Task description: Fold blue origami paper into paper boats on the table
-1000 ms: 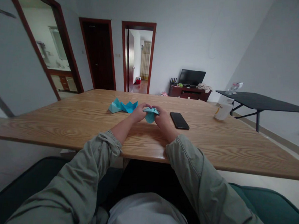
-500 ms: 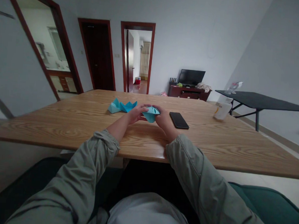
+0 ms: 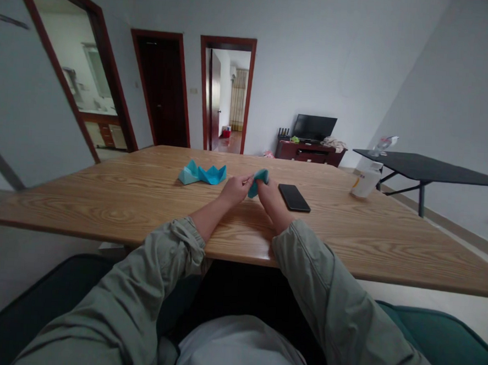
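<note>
Blue-green paper, folded into a small piece (image 3: 254, 187), sits between both hands at the middle of the worktop (image 3: 143, 204), seemingly lifted just off the wood. The left hand (image 3: 237, 187) has its fingers pinching the piece's left edge. The fingers of the right hand (image 3: 269, 194) are closed around its right side, with the thumb pressed on the near face; how the fingertips lie behind the paper I cannot tell.

The step in hand looks like shaping or adjusting a fold. From here, the move seems to call for one hand steadying the paper while the other works the edge lightly, since a hard squeeze could crease it in the wrong place.

Counted: one folded piece is held, and what look like two more paper shapes stand to the left of the hands, a pale one (image 3: 189, 172) and a bluer one (image 3: 212, 175), touching or nearly so. One dark phone (image 3: 294, 198) lies flat just beside the right hand. One whitish container (image 3: 366, 181) stands well apart, near the right end of the worktop. Beyond that are one black table (image 3: 435, 168) and, at the far wall, one television (image 3: 315, 127) on one cabinet (image 3: 307, 152).
</note>
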{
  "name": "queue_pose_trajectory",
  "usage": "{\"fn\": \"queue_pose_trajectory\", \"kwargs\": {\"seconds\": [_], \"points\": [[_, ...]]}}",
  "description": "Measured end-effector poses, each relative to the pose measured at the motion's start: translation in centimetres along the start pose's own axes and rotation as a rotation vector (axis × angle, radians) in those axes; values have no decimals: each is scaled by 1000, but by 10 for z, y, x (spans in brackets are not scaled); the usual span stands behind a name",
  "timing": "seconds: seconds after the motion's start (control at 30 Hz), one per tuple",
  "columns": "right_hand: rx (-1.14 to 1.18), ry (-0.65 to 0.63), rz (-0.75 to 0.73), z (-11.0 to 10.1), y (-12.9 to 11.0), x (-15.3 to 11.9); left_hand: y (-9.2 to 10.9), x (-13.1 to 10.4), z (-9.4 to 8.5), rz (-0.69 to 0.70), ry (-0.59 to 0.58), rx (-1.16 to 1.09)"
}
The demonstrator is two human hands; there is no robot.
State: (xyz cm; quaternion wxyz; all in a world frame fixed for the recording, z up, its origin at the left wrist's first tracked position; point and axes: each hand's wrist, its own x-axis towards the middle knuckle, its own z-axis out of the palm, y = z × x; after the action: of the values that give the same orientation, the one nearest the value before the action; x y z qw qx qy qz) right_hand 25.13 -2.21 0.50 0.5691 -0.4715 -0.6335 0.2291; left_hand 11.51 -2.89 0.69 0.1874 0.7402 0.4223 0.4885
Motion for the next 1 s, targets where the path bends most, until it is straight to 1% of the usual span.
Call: {"fn": "queue_pose_trajectory", "kwargs": {"seconds": [0.1,0.17,0.23,0.33,0.43,0.5,0.57,0.63,0.7,0.83,0.93,1.0], "points": [[304,-35,19,10,-3,-2,-1,2,5,6,5,-68],[454,-94,34,15,0,-2,-2,3,7,-3,-12,-144],[539,-131,69,17,7,0,-2,4,6,-1,-35,-192],[604,-166,155,16,14,1,-2,4,4,-25,-56,-244],[644,-173,206,13,14,0,-2,6,4,-40,-29,-348],[653,-180,204,12,11,-1,-4,8,5,-30,-6,-418],[659,-211,172,11,6,-2,-6,9,6,-40,-1,-444],[660,-231,113,11,2,-4,-6,10,4,-49,-3,-418],[629,-216,65,10,-3,-6,-5,9,2,-20,8,-360],[413,-197,23,7,-13,-10,-2,5,-3,34,39,-247],[257,-206,5,5,-18,-13,2,2,-6,41,5,-215],[223,-206,12,4,-20,-14,5,1,-7,61,-13,-234]]}}
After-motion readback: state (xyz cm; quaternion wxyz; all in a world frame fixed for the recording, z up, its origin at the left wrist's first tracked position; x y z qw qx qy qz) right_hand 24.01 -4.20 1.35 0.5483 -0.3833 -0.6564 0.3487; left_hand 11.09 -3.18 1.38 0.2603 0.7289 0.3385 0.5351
